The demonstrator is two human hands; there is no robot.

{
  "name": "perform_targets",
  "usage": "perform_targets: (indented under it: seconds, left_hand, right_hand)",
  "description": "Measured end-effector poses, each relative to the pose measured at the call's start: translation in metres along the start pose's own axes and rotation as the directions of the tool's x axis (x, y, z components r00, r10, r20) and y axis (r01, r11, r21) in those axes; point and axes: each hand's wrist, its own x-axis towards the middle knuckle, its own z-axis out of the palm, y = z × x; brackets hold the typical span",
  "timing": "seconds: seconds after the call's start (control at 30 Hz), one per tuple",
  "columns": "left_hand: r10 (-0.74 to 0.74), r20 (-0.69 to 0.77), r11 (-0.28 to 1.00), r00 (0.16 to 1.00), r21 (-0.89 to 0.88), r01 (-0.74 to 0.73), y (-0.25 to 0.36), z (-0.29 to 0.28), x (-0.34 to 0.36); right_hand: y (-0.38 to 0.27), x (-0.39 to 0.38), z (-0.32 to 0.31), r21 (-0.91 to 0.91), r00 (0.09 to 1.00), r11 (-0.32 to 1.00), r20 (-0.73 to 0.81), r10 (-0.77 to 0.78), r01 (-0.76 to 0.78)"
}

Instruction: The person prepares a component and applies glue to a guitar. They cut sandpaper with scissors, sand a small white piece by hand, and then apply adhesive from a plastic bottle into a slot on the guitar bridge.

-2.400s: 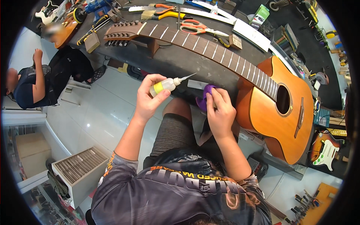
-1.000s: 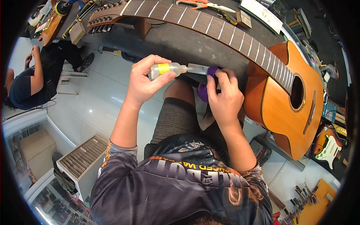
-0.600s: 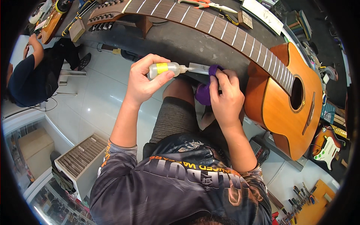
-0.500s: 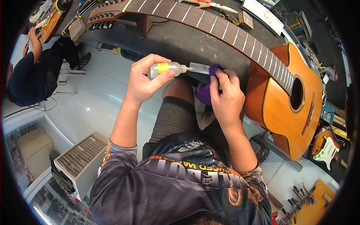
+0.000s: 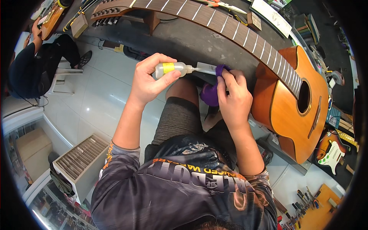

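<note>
My left hand (image 5: 150, 78) is closed around a small clear squeeze bottle (image 5: 163, 70) with a yellow band. The bottle lies nearly level, its narrow nozzle pointing right at the near end of a flat, pale, shiny strip (image 5: 207, 68). Whether nozzle and strip touch, I cannot tell. My right hand (image 5: 234, 96) pinches a purple cloth (image 5: 209, 94) that wraps the strip's right end, while the rest of the cloth hangs below. Both hands are at the front edge of the dark bench. Beyond them lies an acoustic guitar (image 5: 293, 115), strings off, its neck raised on a wooden rest (image 5: 153, 23).
On the dark bench (image 5: 184, 42) are orange-handled pliers (image 5: 226, 6), a small wood block (image 5: 254, 21) and a white sheet (image 5: 270, 17). An electric guitar body (image 5: 332, 155) lies at right. Another person (image 5: 30, 73) sits at left with a guitar. A box of slats (image 5: 81, 159) stands lower left.
My hands, the bottle and the cloth keep nearly the same pose, slightly farther right in view. The person at left has shifted a little.
</note>
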Motion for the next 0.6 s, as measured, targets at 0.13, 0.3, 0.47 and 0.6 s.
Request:
perform_targets:
  seconds: [0.13, 0.3, 0.47, 0.6]
  left_hand:
    - [-0.074, -0.017, 0.996, 0.997, -0.058, 0.073, -0.007, -0.003, -0.008]
    - [-0.131, -0.062, 0.846, 0.989, -0.528, 0.079, -0.024, 0.021, -0.017]
    - [-0.229, -0.042, 0.676, 0.973, -0.726, 0.127, -0.017, 0.041, -0.016]
    - [-0.187, -0.078, 0.647, 0.979, -0.760, 0.063, -0.020, 0.043, -0.015]
  right_hand:
    - [-0.003, 0.003, -0.003, -0.027, 0.997, 0.999, 0.066, -0.032, 0.034]
    - [-0.012, 0.014, -0.003, -0.073, 0.980, 0.986, 0.144, -0.140, 0.151]
    - [-0.002, 0.013, -0.014, -0.126, 0.969, 0.974, 0.189, -0.161, 0.186]
    - [-0.010, 0.021, -0.004, -0.093, 0.960, 0.968, 0.180, -0.215, 0.234]
